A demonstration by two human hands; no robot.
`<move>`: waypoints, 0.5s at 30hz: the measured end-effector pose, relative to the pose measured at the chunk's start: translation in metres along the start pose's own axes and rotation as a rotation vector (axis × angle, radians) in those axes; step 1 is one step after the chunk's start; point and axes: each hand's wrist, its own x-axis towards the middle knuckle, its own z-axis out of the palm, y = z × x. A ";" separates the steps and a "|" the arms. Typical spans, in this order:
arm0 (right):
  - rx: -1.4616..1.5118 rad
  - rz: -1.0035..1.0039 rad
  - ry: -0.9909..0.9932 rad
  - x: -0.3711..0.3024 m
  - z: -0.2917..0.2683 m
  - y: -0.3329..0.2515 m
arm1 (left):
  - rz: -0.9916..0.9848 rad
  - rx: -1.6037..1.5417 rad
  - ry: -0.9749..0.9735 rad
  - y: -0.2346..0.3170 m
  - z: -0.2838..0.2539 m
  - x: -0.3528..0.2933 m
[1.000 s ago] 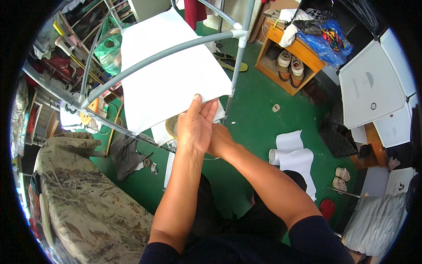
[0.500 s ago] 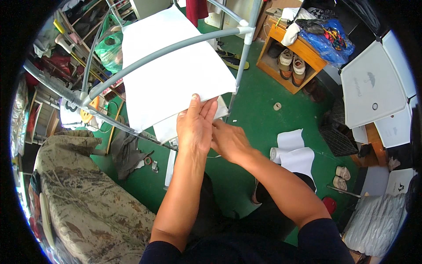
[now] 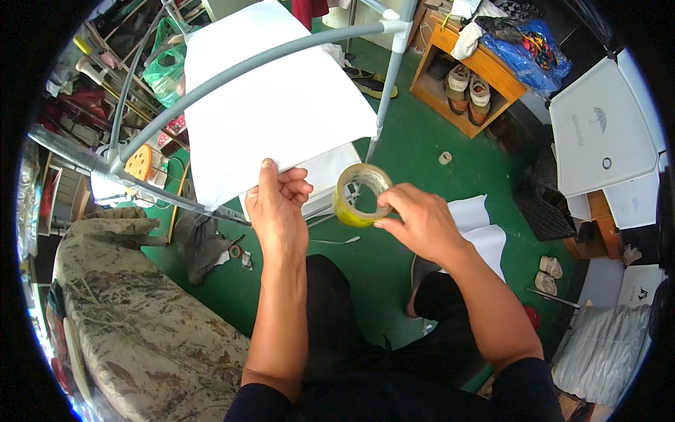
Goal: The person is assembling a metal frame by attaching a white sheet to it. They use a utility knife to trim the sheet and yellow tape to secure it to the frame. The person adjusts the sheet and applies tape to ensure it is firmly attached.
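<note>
A large white sheet (image 3: 274, 98) lies across the grey tube frame (image 3: 256, 79), passing under its curved bar. At the sheet's near edge, my left hand (image 3: 279, 207) has its thumb on top and its fingers curled below, gripping the edge. My right hand (image 3: 425, 221) pinches the rim of a roll of clear yellowish tape (image 3: 346, 207) between thumb and fingers. The roll is tilted in the air, just right of my left hand and apart from the sheet. Beneath the sheet, another white panel (image 3: 327, 172) partly shows.
A wooden cubby (image 3: 436, 77) with shoes stands at the far right. White sheeting (image 3: 485, 243) lies on the green floor (image 3: 415, 158) beside my leg. A camouflage cloth (image 3: 133, 302) covers something at the left. White boxes (image 3: 601, 133) stand along the right side.
My right hand has moved right, away from my left hand, and the tape roll it holds has come into view. My left hand has shifted slightly left along the sheet's edge.
</note>
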 end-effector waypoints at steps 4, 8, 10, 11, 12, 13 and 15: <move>0.134 0.029 -0.068 -0.013 -0.019 0.001 | -0.007 0.013 -0.036 0.001 0.002 -0.005; 0.264 0.042 -0.134 -0.016 -0.035 -0.008 | -0.069 0.096 0.015 0.000 0.008 0.002; 0.318 0.039 -0.152 -0.015 -0.038 -0.012 | -0.051 0.140 -0.040 -0.005 0.012 0.012; 0.350 0.051 -0.157 -0.015 -0.038 -0.013 | -0.105 0.084 -0.059 -0.008 0.019 0.015; 0.381 0.062 -0.163 -0.016 -0.037 -0.013 | -0.101 0.094 -0.064 -0.009 0.020 0.014; 0.412 0.072 -0.165 -0.016 -0.038 -0.013 | -0.095 0.103 -0.073 -0.012 0.022 0.014; 0.512 0.114 -0.161 -0.016 -0.039 -0.015 | -0.146 0.129 -0.143 -0.019 0.010 0.019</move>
